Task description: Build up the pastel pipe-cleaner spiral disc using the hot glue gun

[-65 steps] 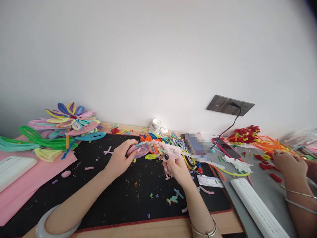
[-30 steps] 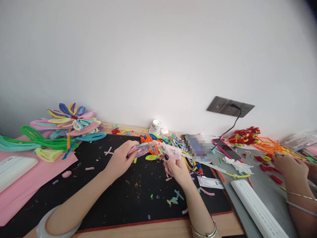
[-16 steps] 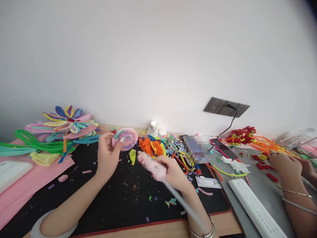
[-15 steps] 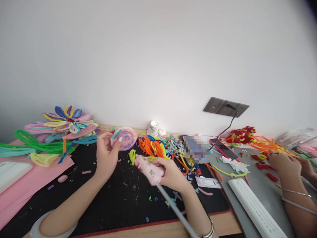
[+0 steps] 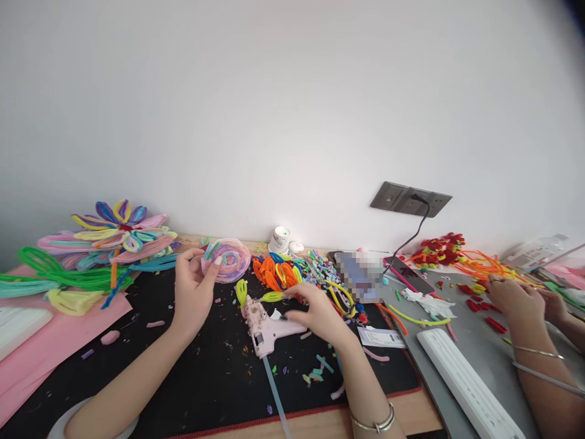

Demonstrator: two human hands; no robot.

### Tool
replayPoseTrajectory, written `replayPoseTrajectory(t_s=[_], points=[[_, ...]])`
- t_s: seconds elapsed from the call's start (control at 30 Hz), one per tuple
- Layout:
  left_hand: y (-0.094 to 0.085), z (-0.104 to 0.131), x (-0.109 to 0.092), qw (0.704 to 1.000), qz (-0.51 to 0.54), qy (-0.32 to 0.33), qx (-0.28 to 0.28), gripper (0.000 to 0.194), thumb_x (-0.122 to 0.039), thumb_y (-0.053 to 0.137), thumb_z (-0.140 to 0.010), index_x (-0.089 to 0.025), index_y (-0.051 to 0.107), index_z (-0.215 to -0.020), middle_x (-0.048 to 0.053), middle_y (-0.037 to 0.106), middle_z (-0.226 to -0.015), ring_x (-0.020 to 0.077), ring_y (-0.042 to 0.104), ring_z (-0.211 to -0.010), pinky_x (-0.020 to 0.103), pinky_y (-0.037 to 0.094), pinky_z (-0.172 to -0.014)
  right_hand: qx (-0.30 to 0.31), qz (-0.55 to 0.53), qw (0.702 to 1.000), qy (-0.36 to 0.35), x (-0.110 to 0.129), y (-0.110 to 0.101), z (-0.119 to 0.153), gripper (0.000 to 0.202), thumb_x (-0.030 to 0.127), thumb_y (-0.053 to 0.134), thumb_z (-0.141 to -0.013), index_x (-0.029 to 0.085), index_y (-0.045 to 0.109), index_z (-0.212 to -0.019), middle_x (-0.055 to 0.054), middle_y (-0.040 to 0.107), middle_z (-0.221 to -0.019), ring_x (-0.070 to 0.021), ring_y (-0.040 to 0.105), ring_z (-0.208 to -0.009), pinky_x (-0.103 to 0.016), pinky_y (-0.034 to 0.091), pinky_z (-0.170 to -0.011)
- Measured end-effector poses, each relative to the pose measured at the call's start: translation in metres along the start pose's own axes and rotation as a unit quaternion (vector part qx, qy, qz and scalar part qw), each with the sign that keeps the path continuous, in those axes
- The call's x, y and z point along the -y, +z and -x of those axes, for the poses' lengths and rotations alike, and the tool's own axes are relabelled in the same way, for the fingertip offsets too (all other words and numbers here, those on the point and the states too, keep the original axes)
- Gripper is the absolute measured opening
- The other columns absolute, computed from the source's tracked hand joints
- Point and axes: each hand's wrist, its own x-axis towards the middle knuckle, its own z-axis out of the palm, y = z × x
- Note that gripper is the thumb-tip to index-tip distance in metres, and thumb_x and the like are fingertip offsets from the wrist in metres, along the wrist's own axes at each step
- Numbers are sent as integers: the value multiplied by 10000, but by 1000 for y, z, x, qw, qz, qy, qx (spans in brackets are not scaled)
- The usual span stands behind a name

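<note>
Your left hand (image 5: 195, 289) pinches a pastel coil (image 5: 228, 261) above the black mat (image 5: 210, 378), partly covering it; your right (image 5: 315, 314), half-open, hovers by the glue gun (image 5: 262, 329), its grip tip obscured.

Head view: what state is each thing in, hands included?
Left hand: closed on the coil.
Coil: wound flat, held up.
Right hand: fingers parted beside the glue gun's handle; contact unclear.
Glue gun: lying on the mat.
Glue stick: inserted, sticking out behind.
Mat: littered with scraps.
Plug: in the socket.
Pink-edged phone: screen dark.
</note>
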Motion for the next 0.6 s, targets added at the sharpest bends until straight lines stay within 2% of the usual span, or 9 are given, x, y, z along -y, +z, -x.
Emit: replayPoseTrajectory(t_s=[0.03,0.07,0.13,0.17,0.23,0.33,0.47,0.6], points=[[1,1,0,1000,1,0,4,341,-380,668,-818,-250,437,-1033,13,660,-930,215,676,-922,364,549,-819,-50,8,998,28,-2,-7,-3,155,207,660,-799,182,708,-944,-56,703,-952,-209,620,-886,-302,449,-766],[1,2,0,1000,3,0,8,338,-375,670,-816,-247,440,-1029,12,653,-926,210,672,-917,354,545,-809,-92,29,993,63,-5,-14,-6,126,200,584,-842,167,705,-855,-56,707,-873,-195,623,-802,-293,445,-723],[3,4,2,1000,7,2,14,335,-367,673,-812,-239,451,-1026,14,641,-938,202,663,-913,334,536,-791,-158,100,975,118,-11,-31,-13,216,208,519,-871,162,685,-739,-48,693,-753,-185,619,-728,-280,436,-690],[3,5,3,1000,11,3,17,337,-362,678,-806,-234,458,-1026,17,635,-950,199,659,-918,326,532,-786,-165,137,966,145,-15,-39,-17,221,206,521,-865,168,681,-718,-40,694,-733,-181,624,-716,-271,434,-682],[4,6,5,1000,17,8,22,346,-347,689,-791,-225,471,-1031,19,627,-965,196,652,-934,312,524,-788,-162,161,959,168,-23,-51,-25,197,154,543,-820,164,682,-681,-47,699,-701,-188,627,-691,-271,426,-662],[5,8,7,999,16,9,34,349,-323,693,-781,-218,481,-1038,13,627,-942,189,647,-919,296,516,-779,-151,182,954,186,-37,-59,-37,170,88,561,-776,147,717,-749,-80,738,-778,-212,659,-755,-280,437,-694],[5,10,4,999,7,6,36,319,-314,679,-793,-217,489,-1030,15,634,-946,181,646,-891,290,514,-768,-118,200,956,177,-51,-54,-57,240,24,560,-745,151,749,-820,-80,763,-842,-209,686,-810,-263,459,-723],[6,13,3,999,-4,4,44,310,-311,675,-794,-219,493,-1028,18,634,-973,187,651,-906,294,527,-764,-81,217,964,130,-55,-42,-79,308,22,559,-777,168,760,-960,-72,768,-974,-200,684,-927,-252,461,-839]])
